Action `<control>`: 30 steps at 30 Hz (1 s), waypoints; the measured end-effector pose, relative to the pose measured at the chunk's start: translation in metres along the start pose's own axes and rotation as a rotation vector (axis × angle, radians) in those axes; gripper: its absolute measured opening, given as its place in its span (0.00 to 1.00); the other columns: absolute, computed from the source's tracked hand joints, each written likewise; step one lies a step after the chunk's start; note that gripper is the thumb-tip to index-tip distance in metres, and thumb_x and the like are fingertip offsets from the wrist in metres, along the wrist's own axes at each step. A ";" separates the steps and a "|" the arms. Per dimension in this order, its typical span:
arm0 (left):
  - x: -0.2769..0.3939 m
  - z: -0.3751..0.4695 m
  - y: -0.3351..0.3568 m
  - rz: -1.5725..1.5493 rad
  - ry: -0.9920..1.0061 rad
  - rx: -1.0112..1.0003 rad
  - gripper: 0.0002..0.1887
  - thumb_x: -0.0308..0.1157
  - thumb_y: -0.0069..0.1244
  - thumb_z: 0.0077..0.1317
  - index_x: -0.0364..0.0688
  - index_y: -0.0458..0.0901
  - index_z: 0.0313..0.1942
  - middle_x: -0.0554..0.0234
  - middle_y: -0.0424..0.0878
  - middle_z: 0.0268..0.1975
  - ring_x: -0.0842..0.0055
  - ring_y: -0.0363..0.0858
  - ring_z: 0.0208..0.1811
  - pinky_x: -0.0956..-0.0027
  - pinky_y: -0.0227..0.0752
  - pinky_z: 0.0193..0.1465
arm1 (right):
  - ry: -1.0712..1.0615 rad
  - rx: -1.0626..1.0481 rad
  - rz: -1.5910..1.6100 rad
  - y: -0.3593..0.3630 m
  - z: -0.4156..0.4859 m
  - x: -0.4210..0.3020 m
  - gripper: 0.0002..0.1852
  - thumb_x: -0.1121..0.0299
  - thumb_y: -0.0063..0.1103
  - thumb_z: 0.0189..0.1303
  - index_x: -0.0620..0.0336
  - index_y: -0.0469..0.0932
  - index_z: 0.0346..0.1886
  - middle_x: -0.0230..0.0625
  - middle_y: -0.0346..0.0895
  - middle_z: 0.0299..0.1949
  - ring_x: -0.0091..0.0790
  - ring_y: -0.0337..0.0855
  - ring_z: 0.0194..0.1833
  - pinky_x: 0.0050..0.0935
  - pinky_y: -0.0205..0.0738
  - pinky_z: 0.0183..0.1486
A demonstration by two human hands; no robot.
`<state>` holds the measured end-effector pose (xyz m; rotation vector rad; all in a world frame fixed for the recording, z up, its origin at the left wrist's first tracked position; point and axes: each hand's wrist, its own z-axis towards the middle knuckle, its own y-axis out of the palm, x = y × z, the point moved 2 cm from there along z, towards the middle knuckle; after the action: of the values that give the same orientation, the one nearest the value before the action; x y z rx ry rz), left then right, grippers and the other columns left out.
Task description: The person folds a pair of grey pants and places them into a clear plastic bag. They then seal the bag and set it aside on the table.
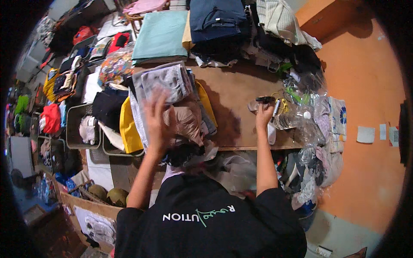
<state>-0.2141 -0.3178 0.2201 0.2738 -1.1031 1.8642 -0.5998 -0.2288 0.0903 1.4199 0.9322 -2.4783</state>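
My left hand (158,117), blurred, is spread over a stack of folded clothes near the table's front edge. A grey folded garment (166,80) tops the back of this stack, and a brown cloth (185,119) lies crumpled in front of it. To the right, my right hand (264,113) has its fingers around a small black object (265,99) that I cannot identify more exactly. A marker pen (276,109) and a yellow looped item (284,104) lie right beside that hand. Next to them is a clear plastic bottle (290,119) on its side.
Folded turquoise cloth (161,35) and dark blue garments (217,21) are stacked at the back of the wooden table (238,80). Plastic baskets (84,145) of clothes stand left. Plastic-wrapped textiles (322,116) line the right side by an orange wall (364,90).
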 end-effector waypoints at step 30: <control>0.036 -0.207 -0.057 0.019 -0.801 -0.784 0.29 0.53 0.48 0.67 0.35 0.73 0.55 0.41 0.82 0.46 0.54 0.81 0.49 0.60 0.73 0.51 | 0.660 -0.906 0.633 -0.006 -0.172 -0.055 0.12 0.66 0.67 0.54 0.57 0.76 0.39 0.29 0.75 0.30 0.27 0.79 0.21 0.28 0.74 0.25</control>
<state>-0.1379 -0.1241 0.1556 0.5609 -2.2751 1.1868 -0.4464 -0.1350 0.0759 1.7517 1.2056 -0.9159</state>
